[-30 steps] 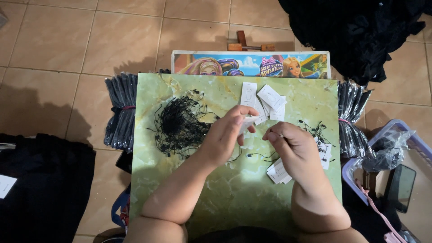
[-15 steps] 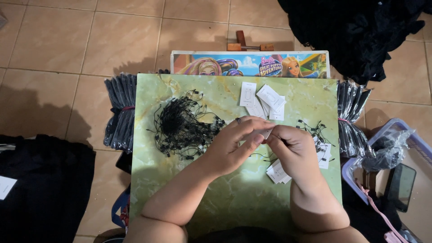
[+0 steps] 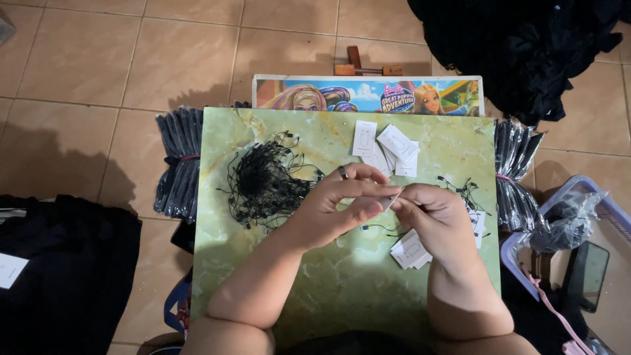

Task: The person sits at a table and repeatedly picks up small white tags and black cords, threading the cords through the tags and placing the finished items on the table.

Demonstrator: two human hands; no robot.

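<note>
My left hand [image 3: 342, 200], with a dark ring on one finger, and my right hand [image 3: 430, 210] meet over the middle of a green marbled board [image 3: 276, 289]. Together their fingertips pinch a small white paper tag [image 3: 392, 197]; a thin black string [image 3: 371, 228] dangles just below it. A tangled heap of black strings [image 3: 263, 181] lies left of my left hand. Loose white tags [image 3: 388, 148] lie beyond the hands, and another small stack of tags [image 3: 411, 250] rests under my right wrist. More strung tags [image 3: 470, 197] lie right of my right hand.
Bundles of black packets flank the board on the left [image 3: 177, 161] and the right [image 3: 516, 174]. A colourful picture box [image 3: 368, 95] lies behind it. Black cloth lies at the far right [image 3: 526, 46] and near left [image 3: 66, 276]. A lilac basket [image 3: 578, 250] with a phone stands right.
My left hand came down from the white tags towards my right hand. Both hands have closed together on one tag.
</note>
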